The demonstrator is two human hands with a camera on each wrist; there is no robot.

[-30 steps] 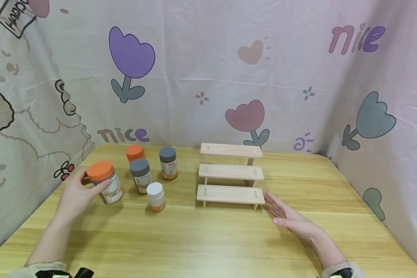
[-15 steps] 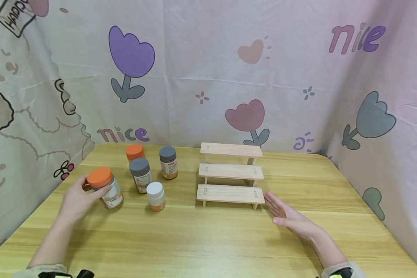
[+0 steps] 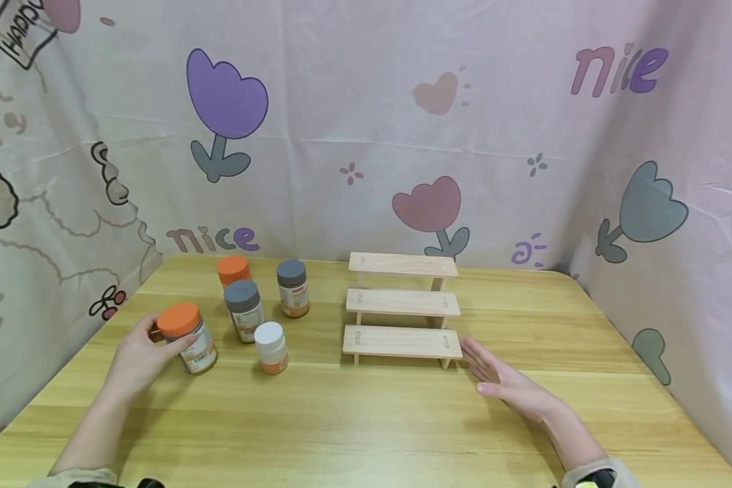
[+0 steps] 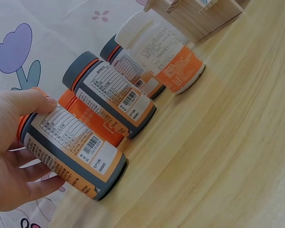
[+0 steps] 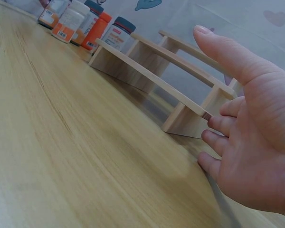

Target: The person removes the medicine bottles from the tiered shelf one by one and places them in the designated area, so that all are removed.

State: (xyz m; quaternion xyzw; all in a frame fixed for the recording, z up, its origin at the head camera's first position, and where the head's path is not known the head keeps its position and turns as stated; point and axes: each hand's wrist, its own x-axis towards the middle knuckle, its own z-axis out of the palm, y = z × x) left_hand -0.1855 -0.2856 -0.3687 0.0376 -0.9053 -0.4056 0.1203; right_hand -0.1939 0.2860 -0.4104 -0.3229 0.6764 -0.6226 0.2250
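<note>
My left hand (image 3: 141,358) holds a supplement jar (image 3: 198,349) with an orange lid, thumb on one side and fingers round the other. In the left wrist view this jar (image 4: 80,149) stands close to the table, its label with a barcode facing the camera. My right hand (image 3: 512,386) lies at the right end of a three-step wooden display rack (image 3: 402,341), fingers extended and thumb apart. In the right wrist view its fingertips are right at the end of the lowest shelf (image 5: 152,78), and the palm holds nothing.
Behind the held jar stand an orange-lidded bottle (image 3: 233,270), partly hidden, and two grey-lidded jars (image 3: 247,318). A small white-capped bottle (image 3: 271,349) stands nearer the front. The wooden table (image 3: 354,427) ends at a patterned cloth backdrop (image 3: 329,81).
My left hand has brought the orange-lidded jar lower and slightly toward me. The right hand stays at the rack. The head view has shifted slightly.
</note>
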